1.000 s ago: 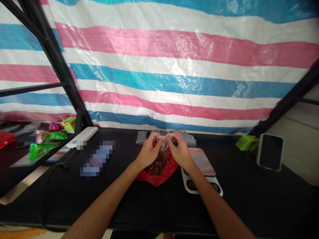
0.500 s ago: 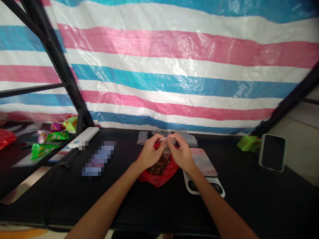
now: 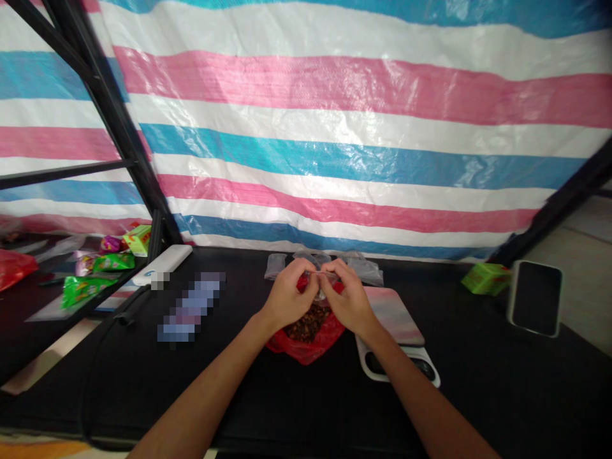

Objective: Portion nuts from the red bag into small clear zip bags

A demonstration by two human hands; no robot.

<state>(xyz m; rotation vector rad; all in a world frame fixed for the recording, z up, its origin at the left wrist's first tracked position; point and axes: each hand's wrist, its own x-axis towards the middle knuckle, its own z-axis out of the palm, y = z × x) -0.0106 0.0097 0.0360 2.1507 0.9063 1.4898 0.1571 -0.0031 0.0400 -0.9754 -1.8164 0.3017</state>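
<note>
My left hand (image 3: 293, 294) and my right hand (image 3: 348, 294) meet fingertip to fingertip, both closed on the top edge of a small clear plastic bag (image 3: 321, 290). The bag hangs partly hidden behind my fingers. Below it lies an opened red plastic bag (image 3: 306, 354) with small brown pieces (image 3: 308, 322) inside, too small to name. Close to my right forearm is a white kitchen scale (image 3: 394, 315) with a shiny plate, partly covered by that arm. Behind my hands lie several clear plastic bags (image 3: 366, 269).
A white power strip (image 3: 165, 264) and a blurred bluish item (image 3: 191, 307) lie to the left. Beyond the black frame are green snack packets (image 3: 86, 290). At right stand a green box (image 3: 485, 278) and a phone-like device (image 3: 535, 298). Striped sheeting (image 3: 335, 153) hangs behind the table.
My fingertips have drawn closer together along the bag's top edge. The view has shifted slightly, so the things at right appear farther right.
</note>
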